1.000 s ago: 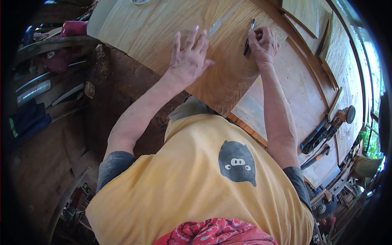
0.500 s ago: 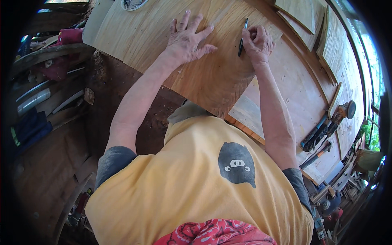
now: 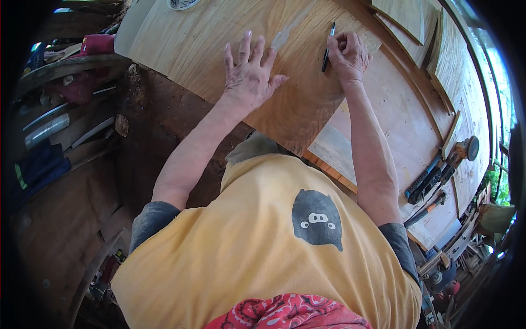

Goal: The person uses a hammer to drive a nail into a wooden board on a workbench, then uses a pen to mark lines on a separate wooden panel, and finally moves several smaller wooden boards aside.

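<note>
My left hand [image 3: 249, 78] lies on a wide wooden board [image 3: 200, 46] with its fingers spread and nothing in it. To the right, my right hand [image 3: 350, 57] is closed, pinching a slim dark pen [image 3: 325, 62] between thumb and fingers. The pen points away from me and runs low over the board; whether it touches the wood I cannot tell. A pale streak marks the board between my two hands. At the far edge of the view, a round white container [image 3: 181, 4] with small dark pieces rests on the board, partly cut off.
Right of the board, a pale worktable surface [image 3: 402, 123] carries a hammer [image 3: 426, 209], dark-handled tools [image 3: 424, 183] and a brown tool with a round end [image 3: 463, 152]. Thin wood panels [image 3: 445, 68] lie at the far right. Cluttered shelves with a blue cloth [image 3: 39, 171] stand at left.
My left hand has slid slightly left and toward me, its fingers now more upright in view. The right hand keeps its pinch on the pen and has barely moved.
</note>
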`<state>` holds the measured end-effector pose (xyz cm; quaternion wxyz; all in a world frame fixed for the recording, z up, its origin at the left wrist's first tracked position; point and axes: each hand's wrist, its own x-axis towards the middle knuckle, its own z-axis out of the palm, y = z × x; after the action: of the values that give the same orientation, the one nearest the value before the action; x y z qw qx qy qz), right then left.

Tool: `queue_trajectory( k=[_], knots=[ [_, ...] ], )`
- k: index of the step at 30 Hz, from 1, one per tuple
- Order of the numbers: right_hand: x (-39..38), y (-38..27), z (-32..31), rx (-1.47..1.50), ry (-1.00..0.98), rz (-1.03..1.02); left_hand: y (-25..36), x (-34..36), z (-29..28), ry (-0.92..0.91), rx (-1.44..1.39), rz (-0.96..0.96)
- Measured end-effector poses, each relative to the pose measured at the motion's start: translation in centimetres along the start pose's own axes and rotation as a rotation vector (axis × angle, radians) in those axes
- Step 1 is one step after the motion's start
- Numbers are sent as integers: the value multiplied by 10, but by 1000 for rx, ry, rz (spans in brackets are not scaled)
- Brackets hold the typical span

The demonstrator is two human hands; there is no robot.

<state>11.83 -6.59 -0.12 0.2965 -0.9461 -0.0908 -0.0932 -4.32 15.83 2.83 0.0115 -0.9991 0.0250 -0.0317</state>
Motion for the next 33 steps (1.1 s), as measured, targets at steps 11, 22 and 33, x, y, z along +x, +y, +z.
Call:
queue_trajectory(
  k=[11,22,33],
  knots=[
    [2,-2,0,13,14,-22,-26,45,-2,-62,-246,29],
    [1,-3,0,4,-11,-7,-9,-11,4,71,-55,-39],
    [3,-2,0,27,-10,-11,-11,14,-4,36,40,23]
  ],
)
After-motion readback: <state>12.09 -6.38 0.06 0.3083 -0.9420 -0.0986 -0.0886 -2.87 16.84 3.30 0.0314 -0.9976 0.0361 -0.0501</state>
